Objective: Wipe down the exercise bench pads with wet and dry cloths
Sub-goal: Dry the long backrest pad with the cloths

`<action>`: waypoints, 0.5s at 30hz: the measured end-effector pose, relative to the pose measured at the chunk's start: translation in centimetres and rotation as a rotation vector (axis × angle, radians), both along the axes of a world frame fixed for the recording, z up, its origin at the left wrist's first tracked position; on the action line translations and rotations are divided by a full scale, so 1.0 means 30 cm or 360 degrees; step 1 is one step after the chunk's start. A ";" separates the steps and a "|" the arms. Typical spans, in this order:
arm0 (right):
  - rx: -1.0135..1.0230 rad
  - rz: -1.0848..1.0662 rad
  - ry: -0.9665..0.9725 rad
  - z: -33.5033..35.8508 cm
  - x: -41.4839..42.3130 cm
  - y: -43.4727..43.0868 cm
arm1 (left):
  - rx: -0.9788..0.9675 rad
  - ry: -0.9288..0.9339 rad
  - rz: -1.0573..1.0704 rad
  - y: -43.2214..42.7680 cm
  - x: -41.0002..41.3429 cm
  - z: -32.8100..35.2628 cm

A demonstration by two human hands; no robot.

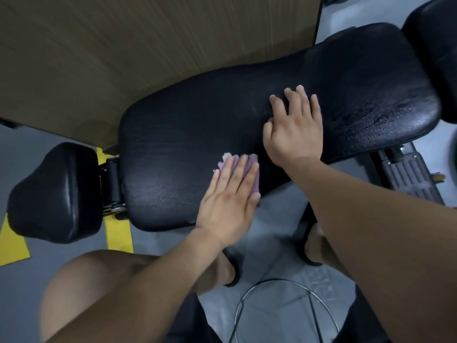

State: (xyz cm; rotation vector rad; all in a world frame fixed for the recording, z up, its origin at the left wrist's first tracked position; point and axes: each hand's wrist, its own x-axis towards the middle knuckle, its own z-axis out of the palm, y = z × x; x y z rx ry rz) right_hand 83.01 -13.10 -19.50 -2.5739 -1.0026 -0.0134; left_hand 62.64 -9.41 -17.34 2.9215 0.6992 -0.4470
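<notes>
A long black bench pad (197,115) runs from lower left to upper right across the view. Its right end looks shiny and streaked. My left hand (230,201) lies flat with straight fingers on a purple cloth (249,167), pressing it onto the pad's near edge. A pale corner of the cloth shows beyond the fingertips. My right hand (294,129) rests palm down on the middle of the pad, fingers spread, holding nothing. A smaller black pad (57,191) sits at the left, joined by a metal hinge. Another black pad (435,45) shows at the top right.
A brown wood-grain panel (123,50) fills the upper left behind the bench. Yellow floor markings (118,233) lie on the grey floor. A ribbed black footplate (408,174) is at the right. A metal wire ring (286,308) stands near my feet and knees.
</notes>
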 end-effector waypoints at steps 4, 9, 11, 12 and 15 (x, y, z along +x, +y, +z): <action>-0.0022 -0.0014 0.0002 -0.004 0.003 -0.002 | 0.0015 -0.0082 0.0241 0.140 0.178 -0.023; 0.0014 -0.0021 -0.0002 0.001 -0.004 0.003 | -0.0017 -0.0125 0.0276 0.114 0.187 -0.017; 0.0015 -0.0036 -0.0005 0.004 -0.002 0.002 | 0.0016 -0.0082 0.0195 0.044 0.102 -0.008; 0.0013 -0.0042 -0.0010 0.006 -0.001 0.002 | 0.0005 -0.0031 0.0180 0.031 0.077 -0.004; 0.0002 -0.0040 0.0008 0.013 -0.001 0.006 | -0.0025 -0.0001 0.0174 0.095 0.110 -0.004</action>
